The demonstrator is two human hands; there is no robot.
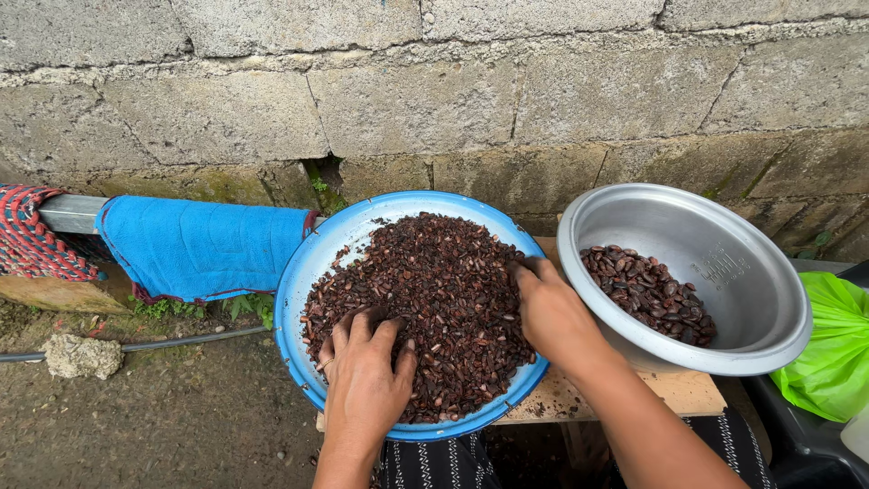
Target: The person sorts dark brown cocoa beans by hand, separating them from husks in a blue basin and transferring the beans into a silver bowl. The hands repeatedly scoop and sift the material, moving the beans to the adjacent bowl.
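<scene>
Your left hand (364, 380) lies palm down at the lower centre of the frame, fingers spread and released, their tips pressed into the heap of dark brown roasted beans (425, 303) that fills the round blue enamel basin (299, 272). The beans lie under and just ahead of those fingertips; nothing is gripped.

Your right hand (554, 315) sits at the right edge of the same heap, fingers curled down into the beans near the basin's right rim. You can't tell from here whether they pinch any beans, since the fingertips are hidden under the knuckles.

The basin rests on a bare wooden board (688, 394) at centre frame. Just right of it, touching the board, a tilted round silver metal bowl (751, 272) holds a smaller heap of larger brown beans (650, 292).

At the left, a blue towel (204, 249) hangs over a grey metal rail (71, 214), beside a red woven cloth (32, 237). A bright green plastic bag (828, 349) sits at the right edge. A grey block wall (434, 91) fills the top.
</scene>
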